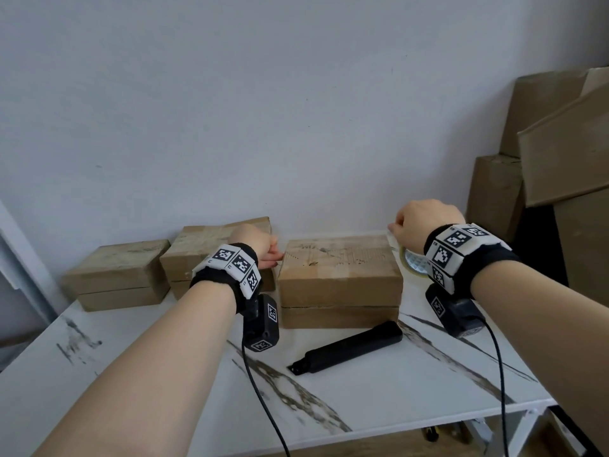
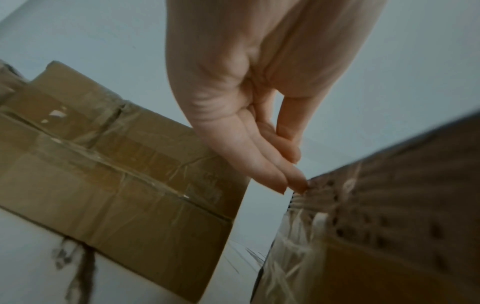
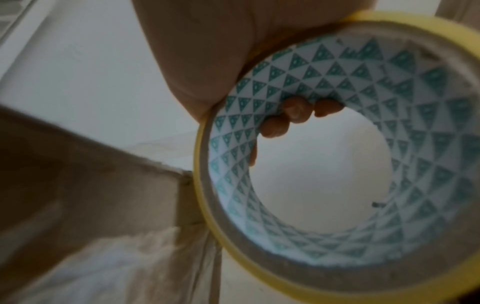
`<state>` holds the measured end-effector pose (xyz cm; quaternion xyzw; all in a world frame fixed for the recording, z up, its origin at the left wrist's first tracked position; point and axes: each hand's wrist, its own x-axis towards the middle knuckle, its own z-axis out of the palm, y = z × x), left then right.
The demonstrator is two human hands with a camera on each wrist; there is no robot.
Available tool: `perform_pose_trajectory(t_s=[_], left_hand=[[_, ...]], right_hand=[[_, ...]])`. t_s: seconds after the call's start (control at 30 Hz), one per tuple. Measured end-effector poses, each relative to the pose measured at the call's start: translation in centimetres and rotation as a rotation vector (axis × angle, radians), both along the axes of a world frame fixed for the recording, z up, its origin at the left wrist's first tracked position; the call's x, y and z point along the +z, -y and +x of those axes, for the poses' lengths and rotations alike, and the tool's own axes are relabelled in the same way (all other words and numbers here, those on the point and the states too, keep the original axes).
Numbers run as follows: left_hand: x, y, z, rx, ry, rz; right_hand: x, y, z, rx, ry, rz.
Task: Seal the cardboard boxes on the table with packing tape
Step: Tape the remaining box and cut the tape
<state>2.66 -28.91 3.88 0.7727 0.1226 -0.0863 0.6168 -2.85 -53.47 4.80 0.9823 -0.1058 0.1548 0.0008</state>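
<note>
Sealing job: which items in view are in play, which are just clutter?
In play:
- right hand gripping yellow-edged packing tape roll
- left hand fingers on brown cardboard box
- two other small cardboard boxes

Clutter:
- black bar-shaped tool
- flattened cardboard sheets

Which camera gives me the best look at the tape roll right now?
The right wrist view: the tape roll fills the frame, showing its patterned core and the right hand with fingers hooked through it. The head view shows only a sliver of it behind the wristband, beside the box. The left wrist view does not show it.
</note>
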Motion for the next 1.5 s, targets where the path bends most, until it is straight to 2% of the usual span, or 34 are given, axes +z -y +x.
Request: perform_pose_trajectory(t_s=[0.23, 0.33, 0.4, 0.5, 0.6, 0.87, 1.17, 1.23, 1.3, 1.37, 1.43, 1.5], left_hand=[[-0.5, 0.1, 0.2, -0.056, 0.025, 0.028], [-0.8, 0.0, 0.5, -0.068, 0.076, 0.128], [-1.1, 0.1, 0.8, -0.099, 0.129, 0.327], [-1.9, -0.1, 1.3, -0.124, 0.271, 0.766], [-2.3, -0.4, 1.9, -0.189, 0.31, 0.917], [-2.3, -0.1, 2.6, -0.258, 0.313, 1.048], [-2.4, -0.6, 1.1, -0.346, 0.306, 1.303], [-2.1, -0.8, 0.8, -0.306, 0.374, 1.242], [-1.2, -0.7, 0.2, -0.272, 0.519, 1.113], [-0.7, 0.4, -1.1, -0.428, 0.557, 1.08], [-1.4, 1.8, -2.6, -0.634, 0.438, 1.153], [-2.2, 2.3, -3.0, -0.671, 0.346, 1.209]], right_hand=[[-0.5, 0.3, 0.8, -0.009, -0.035, -0.042], [-1.1, 0.4, 1.1, -0.007, -0.036, -0.045], [-1.5, 0.5, 1.3, -0.007, -0.041, -0.042], [-2.0, 0.7, 1.5, 0.001, -0.05, -0.018], [-2.4, 0.9, 1.7, 0.009, -0.054, 0.007], [-3.3, 0.4, 1.9, -0.008, -0.052, 0.027], [-3.4, 0.3, 1.7, -0.028, -0.073, 0.064], [-3.4, 0.3, 1.6, -0.032, -0.071, 0.07], [-3.4, 0.2, 1.6, -0.035, -0.073, 0.074], [-3.4, 0.1, 1.5, -0.043, -0.072, 0.078], [-3.4, 0.0, 1.4, -0.049, -0.074, 0.082], [-3.4, 0.0, 1.4, -0.051, -0.072, 0.09]])
